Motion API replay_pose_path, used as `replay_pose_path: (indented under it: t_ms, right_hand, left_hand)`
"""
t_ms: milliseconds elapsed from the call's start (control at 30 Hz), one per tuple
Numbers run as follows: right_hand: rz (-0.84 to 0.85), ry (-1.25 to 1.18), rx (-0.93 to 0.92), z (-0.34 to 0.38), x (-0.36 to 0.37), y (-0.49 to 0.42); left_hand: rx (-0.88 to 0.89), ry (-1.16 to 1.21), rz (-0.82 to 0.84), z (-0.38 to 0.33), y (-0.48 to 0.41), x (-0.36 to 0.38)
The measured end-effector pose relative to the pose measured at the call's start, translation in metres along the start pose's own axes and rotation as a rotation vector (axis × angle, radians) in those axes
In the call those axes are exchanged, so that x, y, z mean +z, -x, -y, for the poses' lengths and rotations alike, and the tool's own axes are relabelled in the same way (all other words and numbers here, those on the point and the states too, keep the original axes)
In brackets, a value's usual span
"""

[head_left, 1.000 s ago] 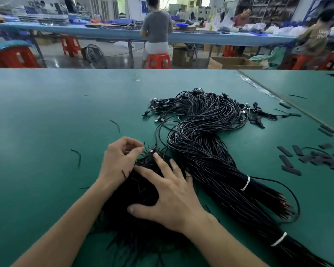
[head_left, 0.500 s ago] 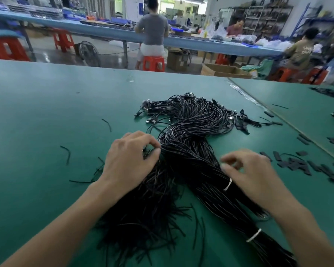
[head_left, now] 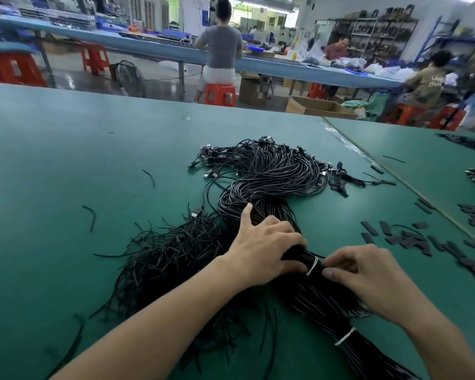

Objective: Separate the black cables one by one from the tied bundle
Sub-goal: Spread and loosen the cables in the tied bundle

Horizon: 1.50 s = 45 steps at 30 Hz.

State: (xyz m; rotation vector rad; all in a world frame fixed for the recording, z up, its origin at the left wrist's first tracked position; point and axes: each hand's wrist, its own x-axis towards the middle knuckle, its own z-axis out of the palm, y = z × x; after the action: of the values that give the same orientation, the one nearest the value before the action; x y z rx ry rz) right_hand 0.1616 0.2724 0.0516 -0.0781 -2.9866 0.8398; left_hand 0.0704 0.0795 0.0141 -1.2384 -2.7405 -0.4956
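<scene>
A thick bundle of black cables (head_left: 269,185) snakes across the green table (head_left: 66,160), its connector ends fanned out at the far side. Two white ties bind it: one (head_left: 312,266) between my hands, another (head_left: 344,336) nearer to me. My left hand (head_left: 263,248) grips the bundle just left of the first tie, fingers curled over the cables, thumb stretched forward. My right hand (head_left: 365,272) pinches at the bundle right beside that tie. A loose heap of short black strands (head_left: 170,256) lies to the left under my left forearm.
Small flat black pieces (head_left: 412,238) are scattered on the table to the right. A few stray black strands (head_left: 91,216) lie at the left. A seam (head_left: 395,176) runs to a neighbouring table with more cables. People sit at a blue bench behind.
My left hand has moved right from the loose heap onto the tied bundle and gripped it. My right hand has come down to the white tie. The camera tilted.
</scene>
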Motion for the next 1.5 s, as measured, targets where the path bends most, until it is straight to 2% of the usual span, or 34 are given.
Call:
replay_pose_path:
  t_ms: [267, 500, 600, 667, 733, 833, 933, 1000, 1133, 1200, 1267, 1367, 1500]
  right_hand:
    - [0.049, 0.22, 0.014, -0.012, -0.008, -0.001]
    - [0.167, 0.061, 0.026, -0.005, 0.003, -0.001]
    - [0.014, 0.057, -0.011, -0.001, 0.006, -0.005]
    - [-0.106, 0.049, -0.092, 0.007, 0.01, -0.011]
    - [-0.065, 0.042, -0.137, 0.013, 0.017, -0.019]
    - [0.037, 0.022, -0.102, 0.014, 0.025, -0.023]
    - [-0.02, -0.053, -0.079, 0.009, 0.026, -0.029]
    - [-0.048, -0.011, 0.0, 0.002, 0.026, -0.039]
    - [0.17, 0.047, 0.245, -0.005, 0.025, -0.062]
    - [0.211, 0.079, 0.274, -0.005, 0.027, -0.069]
    - [0.163, 0.177, 0.245, -0.003, 0.029, -0.072]
    - [-0.05, 0.208, 0.13, 0.013, 0.018, -0.069]
    - [-0.29, -0.172, -0.049, 0.058, -0.013, -0.044]
  left_hand:
    - [0.052, -0.059, -0.026, 0.014, -0.004, -0.002]
    - [0.075, 0.099, -0.053, 0.03, -0.002, -0.008]
    - [0.034, 0.264, -0.088, 0.04, 0.003, -0.015]
    - [0.022, 0.276, -0.097, 0.041, 0.003, -0.018]
    - [0.021, 0.217, -0.122, 0.04, 0.004, -0.017]
    - [-0.001, 0.198, -0.134, 0.041, 0.006, -0.017]
    - [-0.025, 0.229, -0.088, 0.043, 0.009, -0.018]
    - [-0.048, 0.287, -0.083, 0.045, 0.011, -0.018]
    - [-0.062, 0.278, -0.089, 0.046, 0.011, -0.015]
    - [-0.053, 0.186, -0.087, 0.043, 0.01, -0.012]
    - [-0.062, 0.131, -0.085, 0.039, 0.01, -0.009]
    - [-0.104, 0.092, -0.039, 0.035, 0.008, -0.007]
    - [-0.142, 0.048, -0.003, 0.033, 0.004, -0.007]
